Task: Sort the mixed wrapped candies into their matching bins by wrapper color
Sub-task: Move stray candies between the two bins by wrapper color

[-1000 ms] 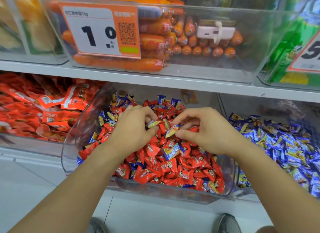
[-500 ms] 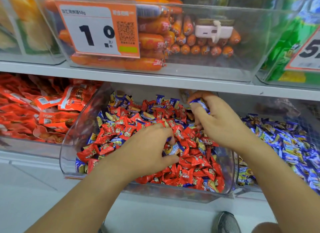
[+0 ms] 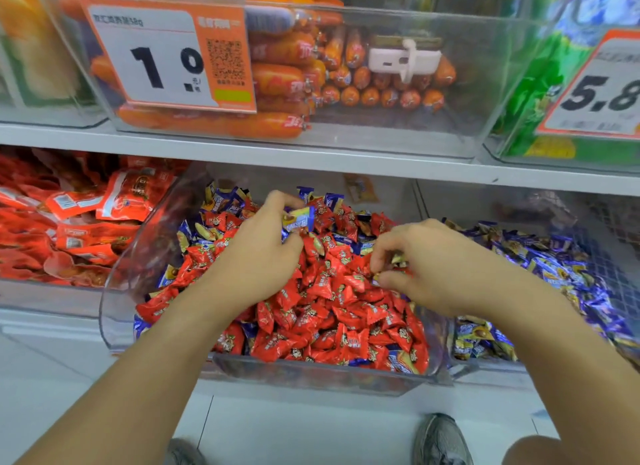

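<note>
- Left hand (image 3: 258,257) is over the clear plastic bin of mixed red and blue candies (image 3: 346,378), fingers curled, pinching a blue-and-yellow wrapped candy (image 3: 298,221) above the pile.
- Right hand (image 3: 433,267) is low on the heap, fingertips (image 3: 375,257) nipping a small gold-edged wrapper (image 3: 398,258).
- The neighbouring bin of blue-wrapped candies (image 3: 561,267) sits just right.

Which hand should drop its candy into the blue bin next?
Right hand: it pinches a candy beside the blue bin. Left hand holds a blue candy farther away.
</note>
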### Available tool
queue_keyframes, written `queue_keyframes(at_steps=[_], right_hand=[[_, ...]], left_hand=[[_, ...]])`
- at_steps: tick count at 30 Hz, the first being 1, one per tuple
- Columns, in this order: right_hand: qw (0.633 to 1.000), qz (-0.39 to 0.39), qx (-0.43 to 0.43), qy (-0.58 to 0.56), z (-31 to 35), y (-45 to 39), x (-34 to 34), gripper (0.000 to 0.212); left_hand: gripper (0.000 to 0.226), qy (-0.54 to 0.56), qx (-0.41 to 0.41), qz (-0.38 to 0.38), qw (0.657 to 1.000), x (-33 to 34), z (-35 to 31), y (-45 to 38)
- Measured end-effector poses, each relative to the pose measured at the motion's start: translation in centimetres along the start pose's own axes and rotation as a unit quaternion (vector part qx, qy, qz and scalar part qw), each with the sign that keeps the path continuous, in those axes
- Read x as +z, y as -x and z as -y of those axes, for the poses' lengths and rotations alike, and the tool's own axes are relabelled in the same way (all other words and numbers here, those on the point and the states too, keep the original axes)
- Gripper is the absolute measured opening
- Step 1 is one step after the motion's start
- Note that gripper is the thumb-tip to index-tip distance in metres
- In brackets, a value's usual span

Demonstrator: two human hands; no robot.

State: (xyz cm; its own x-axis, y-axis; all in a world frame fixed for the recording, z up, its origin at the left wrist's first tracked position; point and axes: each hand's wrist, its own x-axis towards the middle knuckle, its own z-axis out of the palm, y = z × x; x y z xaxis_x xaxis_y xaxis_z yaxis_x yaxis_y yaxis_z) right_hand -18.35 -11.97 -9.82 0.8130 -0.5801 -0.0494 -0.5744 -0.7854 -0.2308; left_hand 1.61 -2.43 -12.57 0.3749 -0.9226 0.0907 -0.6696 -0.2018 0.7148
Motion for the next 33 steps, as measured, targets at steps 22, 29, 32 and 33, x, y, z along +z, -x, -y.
queue_keyframes(at_steps=[22, 29, 32, 33], right_hand=[[0.988, 0.036, 0.134, -0.067, 0.2, -9.8, -0.7, 0.024], [0.974, 0.071, 0.207, -0.063, 2.2, -14.3, 0.9, 0.076], [0.971, 0.058, 0.230, -0.045, 3.4, -15.1, 2.0, 0.083], [0.971, 0.045, 0.231, -0.030, 3.6, -15.4, 2.4, 0.080]], left_hand=[[0.025, -0.035, -0.009, -0.078, 0.996, 0.1, 1.7, -1.9], [0.022, -0.037, -0.091, -0.120, 0.988, -2.3, 3.6, -1.1], [0.022, -0.037, -0.106, -0.111, 0.987, -2.6, 4.1, -0.9], [0.023, -0.035, -0.106, -0.110, 0.988, -2.7, 4.2, -0.9]])
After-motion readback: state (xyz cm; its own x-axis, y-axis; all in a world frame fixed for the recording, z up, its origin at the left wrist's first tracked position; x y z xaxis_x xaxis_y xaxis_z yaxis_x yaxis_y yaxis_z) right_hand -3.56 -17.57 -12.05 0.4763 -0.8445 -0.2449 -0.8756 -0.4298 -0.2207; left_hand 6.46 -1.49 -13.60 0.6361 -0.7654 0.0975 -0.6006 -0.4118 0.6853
